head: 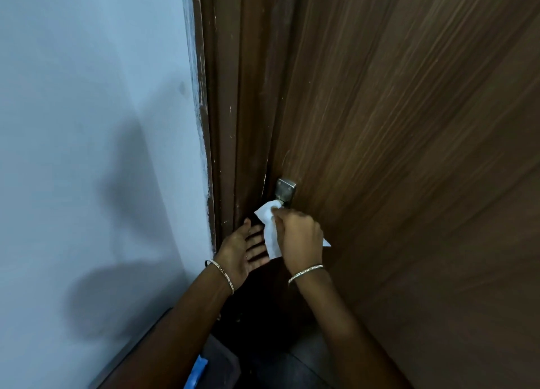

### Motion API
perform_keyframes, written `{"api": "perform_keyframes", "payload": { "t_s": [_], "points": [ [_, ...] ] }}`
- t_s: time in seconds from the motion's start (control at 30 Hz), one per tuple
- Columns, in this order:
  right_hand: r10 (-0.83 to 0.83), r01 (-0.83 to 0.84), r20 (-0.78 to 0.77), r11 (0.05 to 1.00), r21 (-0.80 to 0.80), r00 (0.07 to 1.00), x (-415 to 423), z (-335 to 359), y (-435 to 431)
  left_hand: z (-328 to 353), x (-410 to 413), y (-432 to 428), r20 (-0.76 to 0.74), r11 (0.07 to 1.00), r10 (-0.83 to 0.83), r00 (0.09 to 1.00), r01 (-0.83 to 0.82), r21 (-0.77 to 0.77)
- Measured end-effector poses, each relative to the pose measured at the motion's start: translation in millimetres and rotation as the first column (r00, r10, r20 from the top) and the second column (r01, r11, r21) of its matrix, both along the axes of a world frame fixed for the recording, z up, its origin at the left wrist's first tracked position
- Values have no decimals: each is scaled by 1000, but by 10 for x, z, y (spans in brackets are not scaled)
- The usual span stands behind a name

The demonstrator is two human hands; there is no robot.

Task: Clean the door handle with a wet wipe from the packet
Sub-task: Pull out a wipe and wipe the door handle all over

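A metal door handle (pixel 285 190) sits on the brown wooden door (pixel 409 155) near its left edge. Only its square plate and a bit of the lever show. My right hand (pixel 299 236) is closed on a white wet wipe (pixel 270 228) and presses it against the lever just below the plate. The wipe hangs down past my fingers. My left hand (pixel 241 250) is open, palm up, fingers spread, just left of and below the wipe, near the door frame. The wipe packet cannot be identified.
A dark brown door frame (pixel 228 125) runs beside a pale blue wall (pixel 87 125) on the left. A blue object (pixel 197 369) shows at the bottom, under my left forearm. Dark floor lies below the door.
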State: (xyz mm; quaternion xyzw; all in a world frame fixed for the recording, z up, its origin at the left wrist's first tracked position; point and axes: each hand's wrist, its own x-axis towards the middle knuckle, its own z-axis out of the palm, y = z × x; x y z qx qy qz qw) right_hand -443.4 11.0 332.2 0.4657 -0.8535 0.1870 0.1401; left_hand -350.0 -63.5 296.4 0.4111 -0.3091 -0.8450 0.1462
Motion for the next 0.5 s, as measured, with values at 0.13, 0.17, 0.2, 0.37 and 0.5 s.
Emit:
{"api": "perform_keyframes", "payload": {
  "t_s": [0.13, 0.17, 0.2, 0.37, 0.5],
  "points": [
    [43, -37, 178, 999, -38, 983, -139, -80, 287, -6, -4, -30, -4, 1000, 2, 1000, -2, 1],
    [42, -26, 196, 996, -83, 980, -169, -92, 377, -8, -7, -45, -8, 1000, -3, 1000, 3, 3],
    [40, -14, 212, 992, -122, 976, -185, -88, 449, -10, -9, -60, -15, 1000, -12, 1000, 12, 3],
    [-9, 26, 230, 997, -70, 973, -163, -34, 338, -24, -34, -131, -44, 1000, -25, 999, 24, -12],
    [-11, 8, 169, 1000, 15, 986, -6, -57, -76, -76, -47, -150, -42, 1000, 18, 999, -18, -10]
  ]
}}
